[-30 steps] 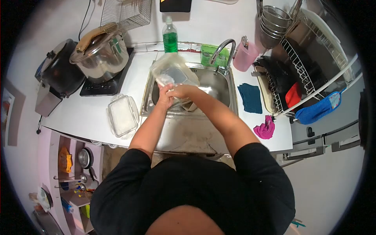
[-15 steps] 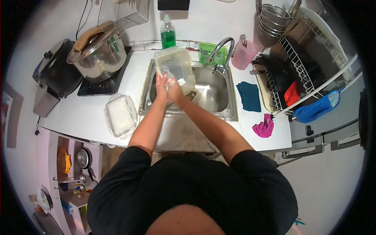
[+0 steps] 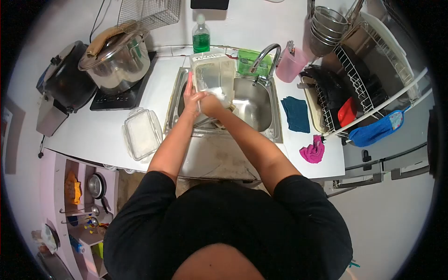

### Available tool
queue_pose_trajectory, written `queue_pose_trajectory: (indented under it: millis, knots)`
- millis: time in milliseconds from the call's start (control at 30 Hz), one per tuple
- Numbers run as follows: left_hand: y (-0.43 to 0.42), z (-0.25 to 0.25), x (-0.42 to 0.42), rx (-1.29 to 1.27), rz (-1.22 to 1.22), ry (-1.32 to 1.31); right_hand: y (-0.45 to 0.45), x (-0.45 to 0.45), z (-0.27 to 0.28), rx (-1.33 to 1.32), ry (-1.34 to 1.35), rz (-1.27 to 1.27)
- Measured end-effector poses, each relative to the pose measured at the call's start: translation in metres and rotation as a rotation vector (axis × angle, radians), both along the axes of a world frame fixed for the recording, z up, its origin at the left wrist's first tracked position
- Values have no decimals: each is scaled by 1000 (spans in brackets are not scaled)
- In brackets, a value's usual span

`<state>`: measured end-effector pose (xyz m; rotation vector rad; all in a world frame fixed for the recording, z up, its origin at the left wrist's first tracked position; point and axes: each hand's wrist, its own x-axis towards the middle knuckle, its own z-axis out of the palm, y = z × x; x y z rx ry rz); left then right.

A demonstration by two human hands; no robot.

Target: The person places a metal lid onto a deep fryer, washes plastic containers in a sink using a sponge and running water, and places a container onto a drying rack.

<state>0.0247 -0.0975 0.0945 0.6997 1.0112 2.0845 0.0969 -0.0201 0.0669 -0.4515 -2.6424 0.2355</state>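
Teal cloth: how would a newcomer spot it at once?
Find the steel sink, then the strip of white counter just to its right. The teal cloth lies there, flat and squarish, unlike the crumpled magenta cloth nearer the front edge.

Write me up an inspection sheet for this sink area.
Surface: white counter, with dark stains on the strip in front of the steel sink.
Job's things: clear container tilted over the sink; clear rectangular piece, lid or tray, left of it.
Clutter: teal cloth and crumpled pink cloth right of the sink; bottle of green liquid behind it.
Hands: left hand grips the container; right hand is at its near end by something white, grip blurred.
Cables: dark cable against the wall, upper left; another hangs at the counter's left end.
Surroundings: steel pot on a black cooktop; loaded dish rack at right.
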Motion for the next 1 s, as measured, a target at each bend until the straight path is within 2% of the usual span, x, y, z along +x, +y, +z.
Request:
queue_pose_trajectory:
  millis: [33, 67, 167, 233, 267, 333, 367, 433, 467, 500, 567, 600, 633, 700, 733, 800, 867, 933, 1000]
  knots:
    - [1, -1, 2, 10, -24, -73, 1, -7, -1, -155, -133, 136]
    - [1, -2, 3, 8, -24, -74, 5, -10, -3, -156, -133, 136]
    - [2, -8, 5, 54, 25, 13, 6, -10, -8, -239, -58, 199]
    - [4, -15, 2, 36, 39, 59, -8, -11, -10, -408, 178, 149]
    - [6, -13, -1, 44, 38, 64, -15, -16, -9, -400, 182, 151]
    - [3, -12, 2, 4, 47, -106, -32, -19, -10, -761, 489, -272]
    - [0, -16, 11, -10, 45, -113, -30, -13, -10, -773, 482, -281]
    - [15, -25, 16, 97, 111, -70, -3, -14, 1, -771, 507, -72]
    - [23, -35, 10, 113, 106, 76, 0, -15, 0, -845, 677, 24]
    - [19, -26, 11, 117, 105, 77, 4, -14, -8, -841, 679, 26]
    - [0, 9, 15, -30, 108, 151, 13, -3, -23, -188, 235, 287]
    - [-8, 19, 8, -59, 28, -17, -3, 15, 5, -119, -96, 170]
    - [-9, 17, 0, -57, 35, -20, -3, 28, 8, -117, -99, 177]
    - [-4, 9, -15, -189, 180, 261, 1, 47, 5, 19, -19, 230]
    - [2, 5, -18, -239, 219, 293, -4, 42, -3, 20, -20, 235]
    - [9, 3, -21, -248, 209, 210, -19, 30, -11, 71, 55, 218]
    - [9, 5, -23, -258, 200, 122, -17, 34, -8, 93, 15, 219]
    - [2, 26, -25, -323, 17, 82, -9, 40, -8, 112, -19, 213]
    - [1, 40, -20, -335, -41, 75, 3, 46, -4, 118, -29, 159]
